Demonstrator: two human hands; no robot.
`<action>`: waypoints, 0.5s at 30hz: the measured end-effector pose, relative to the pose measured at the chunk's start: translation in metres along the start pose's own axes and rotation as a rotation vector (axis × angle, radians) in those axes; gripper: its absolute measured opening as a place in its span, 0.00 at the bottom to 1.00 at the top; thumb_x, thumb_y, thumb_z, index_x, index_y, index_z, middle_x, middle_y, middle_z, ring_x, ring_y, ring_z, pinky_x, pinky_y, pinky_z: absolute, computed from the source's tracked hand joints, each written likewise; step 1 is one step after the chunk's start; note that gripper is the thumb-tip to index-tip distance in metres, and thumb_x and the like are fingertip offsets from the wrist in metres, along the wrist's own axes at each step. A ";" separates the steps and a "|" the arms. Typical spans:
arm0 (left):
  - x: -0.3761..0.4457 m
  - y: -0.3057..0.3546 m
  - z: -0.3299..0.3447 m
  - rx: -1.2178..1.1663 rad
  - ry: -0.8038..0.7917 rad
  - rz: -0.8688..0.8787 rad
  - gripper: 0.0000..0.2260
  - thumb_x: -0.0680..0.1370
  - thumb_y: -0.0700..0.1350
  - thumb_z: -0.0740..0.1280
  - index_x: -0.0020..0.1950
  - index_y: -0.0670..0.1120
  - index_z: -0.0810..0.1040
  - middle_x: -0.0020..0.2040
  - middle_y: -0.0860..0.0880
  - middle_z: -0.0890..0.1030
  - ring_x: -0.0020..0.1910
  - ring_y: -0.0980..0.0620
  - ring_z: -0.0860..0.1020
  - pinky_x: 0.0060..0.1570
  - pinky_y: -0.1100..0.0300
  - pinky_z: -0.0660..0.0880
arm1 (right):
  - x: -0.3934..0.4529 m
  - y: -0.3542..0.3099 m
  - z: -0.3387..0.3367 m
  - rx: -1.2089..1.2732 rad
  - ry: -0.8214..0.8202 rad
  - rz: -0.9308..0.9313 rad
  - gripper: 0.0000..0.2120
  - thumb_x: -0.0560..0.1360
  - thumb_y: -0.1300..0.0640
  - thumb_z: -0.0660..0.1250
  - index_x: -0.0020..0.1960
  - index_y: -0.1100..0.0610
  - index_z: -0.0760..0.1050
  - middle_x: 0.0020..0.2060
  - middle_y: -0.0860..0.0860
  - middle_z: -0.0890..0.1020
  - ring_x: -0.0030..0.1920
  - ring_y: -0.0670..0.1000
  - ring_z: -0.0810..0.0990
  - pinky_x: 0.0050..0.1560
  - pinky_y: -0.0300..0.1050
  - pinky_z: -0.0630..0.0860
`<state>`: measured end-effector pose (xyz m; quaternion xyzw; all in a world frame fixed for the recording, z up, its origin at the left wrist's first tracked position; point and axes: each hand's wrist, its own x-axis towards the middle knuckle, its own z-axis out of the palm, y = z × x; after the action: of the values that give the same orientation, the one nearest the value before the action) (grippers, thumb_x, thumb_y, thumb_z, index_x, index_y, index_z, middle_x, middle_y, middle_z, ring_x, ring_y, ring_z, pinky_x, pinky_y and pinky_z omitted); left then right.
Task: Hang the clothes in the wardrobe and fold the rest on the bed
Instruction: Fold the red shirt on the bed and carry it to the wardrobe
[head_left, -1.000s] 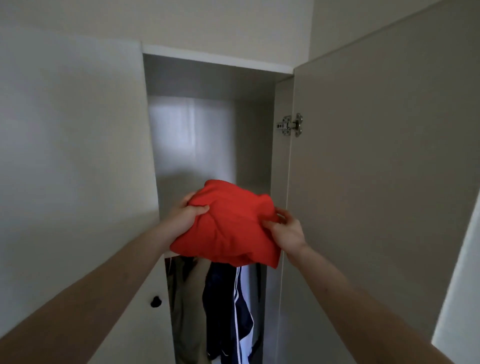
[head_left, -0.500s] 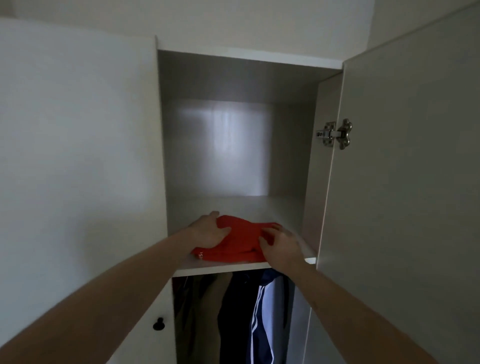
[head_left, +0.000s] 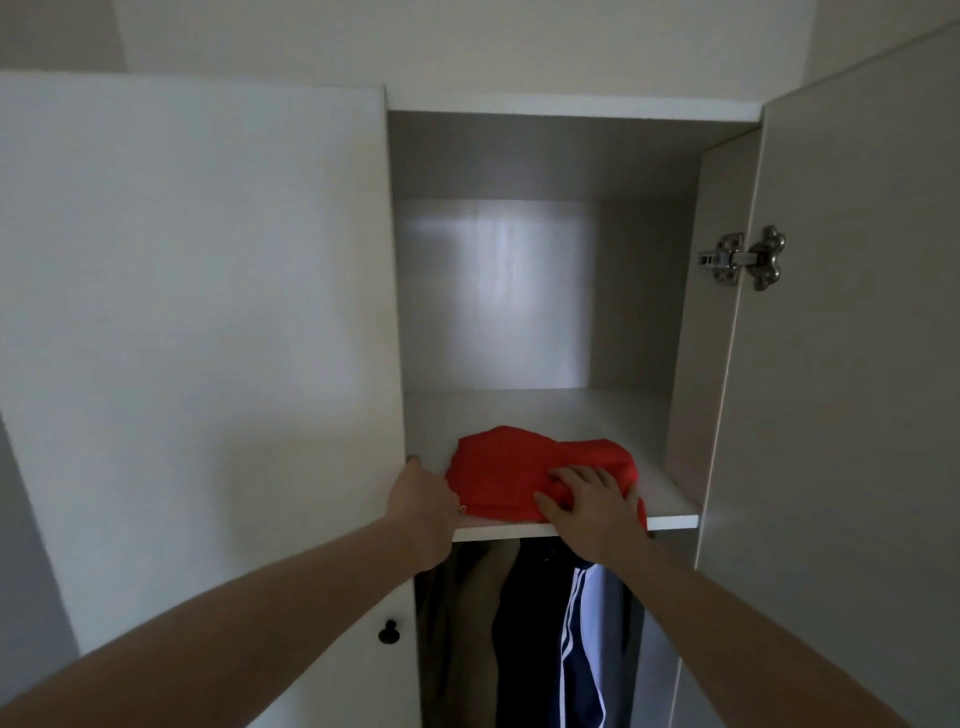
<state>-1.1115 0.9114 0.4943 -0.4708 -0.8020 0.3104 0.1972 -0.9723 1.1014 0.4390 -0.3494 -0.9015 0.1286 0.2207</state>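
— On the front edge of the wardrobe's upper shelf (head_left: 670, 512), toward its left corner, the folded red garment (head_left: 514, 475) is seen lying. How is it held?

— It is pressed down by the right hand (head_left: 587, 501), whose fingers are spread flat over its right half, curled round nothing. The left hand (head_left: 423, 491) is set at the garment's left side, by the shelf's left edge; whether its fingers are closed on the cloth cannot be told, since they are hidden behind the hand.

— What would be needed for the step to be done well?

— The bundle is probably best slid back from the front edge, so that no fold overhangs the dark hanging clothes (head_left: 550, 639) below. Even pressure from both sides should be kept, so the fold is not opened. The hands would then be drawn off flat, without the cloth being dragged forward.
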 end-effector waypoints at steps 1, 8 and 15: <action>-0.002 0.000 0.001 0.017 -0.016 0.011 0.10 0.82 0.49 0.58 0.57 0.51 0.78 0.50 0.52 0.80 0.51 0.50 0.77 0.63 0.52 0.64 | 0.000 0.000 0.000 0.003 -0.005 0.006 0.28 0.78 0.29 0.57 0.74 0.37 0.69 0.76 0.43 0.69 0.79 0.56 0.61 0.78 0.71 0.45; -0.041 0.001 0.001 0.016 0.027 0.078 0.08 0.84 0.45 0.59 0.54 0.51 0.78 0.50 0.51 0.81 0.52 0.49 0.77 0.67 0.55 0.63 | -0.004 -0.001 0.005 -0.022 0.004 -0.042 0.27 0.77 0.28 0.59 0.73 0.38 0.70 0.75 0.43 0.71 0.77 0.56 0.64 0.76 0.69 0.54; -0.130 0.004 0.000 0.042 0.074 0.135 0.09 0.83 0.37 0.62 0.43 0.43 0.75 0.44 0.45 0.80 0.50 0.44 0.79 0.73 0.55 0.62 | -0.005 -0.043 0.021 0.014 -0.082 -0.184 0.28 0.78 0.29 0.59 0.74 0.39 0.70 0.76 0.46 0.70 0.78 0.58 0.62 0.76 0.72 0.52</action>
<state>-1.0473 0.7988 0.4886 -0.5307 -0.7540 0.3219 0.2150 -1.0039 1.0647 0.4355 -0.2579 -0.9371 0.1285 0.1969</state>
